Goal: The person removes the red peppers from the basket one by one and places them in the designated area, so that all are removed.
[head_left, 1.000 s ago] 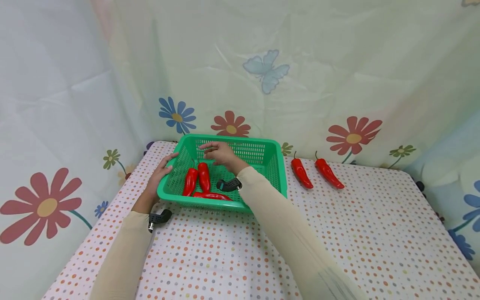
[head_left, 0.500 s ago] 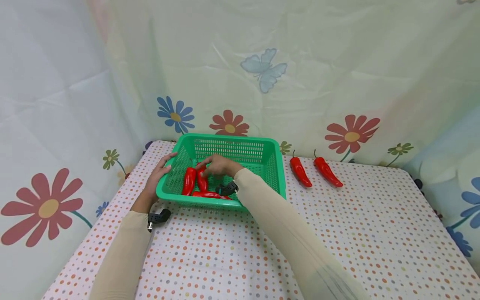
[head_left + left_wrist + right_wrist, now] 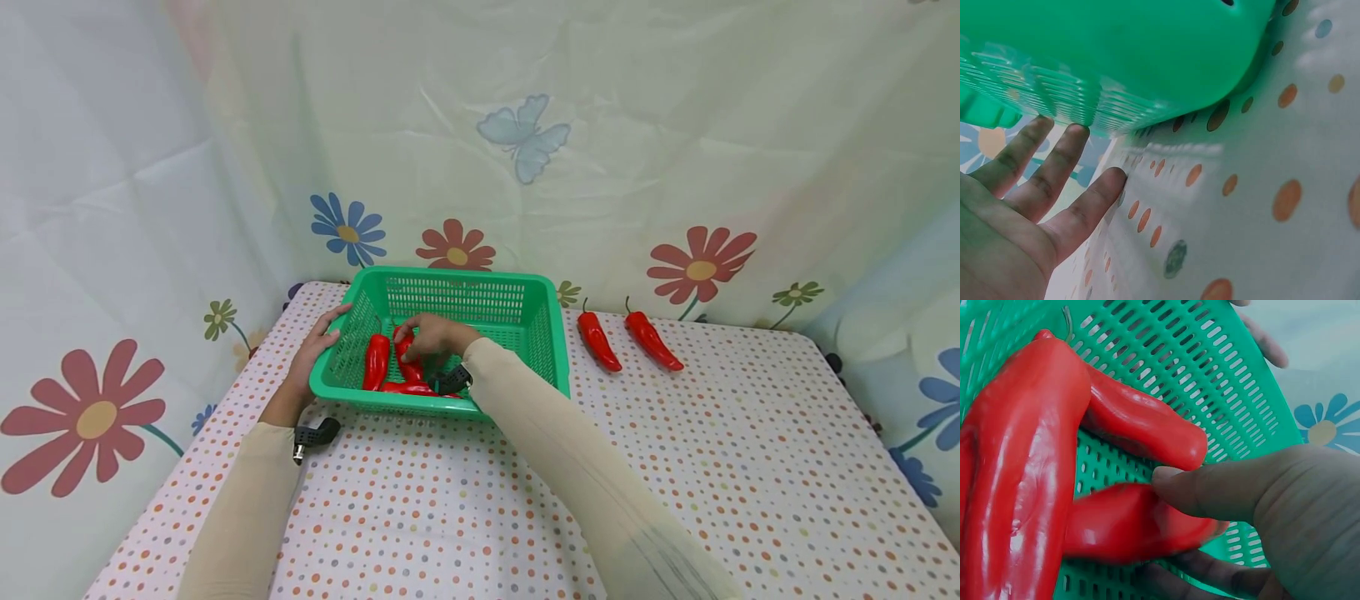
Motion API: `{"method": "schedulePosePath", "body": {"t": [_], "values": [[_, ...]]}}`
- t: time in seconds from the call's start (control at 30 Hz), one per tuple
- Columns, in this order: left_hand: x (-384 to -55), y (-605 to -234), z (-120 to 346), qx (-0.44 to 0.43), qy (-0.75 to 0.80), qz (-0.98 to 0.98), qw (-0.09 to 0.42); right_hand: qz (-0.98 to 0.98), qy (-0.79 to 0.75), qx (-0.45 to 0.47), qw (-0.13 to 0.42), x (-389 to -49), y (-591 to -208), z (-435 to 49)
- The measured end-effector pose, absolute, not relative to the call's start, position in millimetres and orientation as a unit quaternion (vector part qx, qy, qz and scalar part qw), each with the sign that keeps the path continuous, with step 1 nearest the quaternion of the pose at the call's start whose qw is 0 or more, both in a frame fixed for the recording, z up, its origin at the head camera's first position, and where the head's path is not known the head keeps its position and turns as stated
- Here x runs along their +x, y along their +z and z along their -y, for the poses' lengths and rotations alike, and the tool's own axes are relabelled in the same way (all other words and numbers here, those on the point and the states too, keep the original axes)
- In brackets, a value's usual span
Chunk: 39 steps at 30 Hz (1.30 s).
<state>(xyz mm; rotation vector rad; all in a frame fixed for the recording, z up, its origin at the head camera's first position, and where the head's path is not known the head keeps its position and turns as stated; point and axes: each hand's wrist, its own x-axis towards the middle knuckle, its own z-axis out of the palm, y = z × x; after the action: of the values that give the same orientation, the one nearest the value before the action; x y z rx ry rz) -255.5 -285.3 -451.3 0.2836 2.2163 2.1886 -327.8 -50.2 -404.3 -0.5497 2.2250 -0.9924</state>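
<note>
Inside a green plastic basket (image 3: 542, 333), my right hand (image 3: 437, 335) pinches a red pepper (image 3: 1122, 525) between thumb and fingers, near its stem end. To its left lies a second red pepper (image 3: 377, 362), and a third red pepper (image 3: 405, 388) lies crosswise along the front wall. My left hand (image 3: 306, 358) rests at the basket's left side. In the left wrist view its straight, spread fingers (image 3: 1063, 156) reach up to the slotted wall. Part of the gripped pepper is hidden behind the right hand in the head view.
Two more red peppers (image 3: 598, 342) lie on the dotted tablecloth (image 3: 750, 433) right of the basket, stems toward the back. A flower-printed curtain (image 3: 615, 167) hangs close behind the table and along its left side.
My right hand has come down from above the basket floor onto the middle pepper and gripped it. That pepper has tilted slightly. The left hand stays at the basket's side.
</note>
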Motion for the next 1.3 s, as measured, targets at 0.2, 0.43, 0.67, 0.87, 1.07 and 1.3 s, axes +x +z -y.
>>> {"method": "schedulePosePath", "body": {"t": [0.2,0.43,0.67,0.87,1.07,1.3], "values": [[-255.7,-451.1,285.2,0.09,0.702,-0.706,0.009,-0.865,-0.344,-0.245,0.273,-327.7,-406.4,51.1],[-255.1,-450.7,284.9,0.092,0.702,-0.706,0.008,-0.87,-0.309,-0.265,0.28,-323.5,-403.2,49.8],[-258.6,-452.8,287.0,0.1,0.697,-0.71,0.003,-0.881,-0.277,-0.279,0.262,-324.0,-399.8,47.8],[-257.7,-454.5,284.8,0.095,0.7,-0.708,0.004,-0.89,-0.28,-0.282,0.223,-326.2,-400.7,43.2],[-258.5,-455.5,281.4,0.109,0.702,-0.703,0.003,-0.877,-0.33,-0.28,0.209,-324.8,-392.7,25.0],[-258.0,-456.5,284.1,0.105,0.707,-0.7,0.0,-0.838,-0.418,-0.255,0.242,-317.8,-363.0,-4.0]]}}
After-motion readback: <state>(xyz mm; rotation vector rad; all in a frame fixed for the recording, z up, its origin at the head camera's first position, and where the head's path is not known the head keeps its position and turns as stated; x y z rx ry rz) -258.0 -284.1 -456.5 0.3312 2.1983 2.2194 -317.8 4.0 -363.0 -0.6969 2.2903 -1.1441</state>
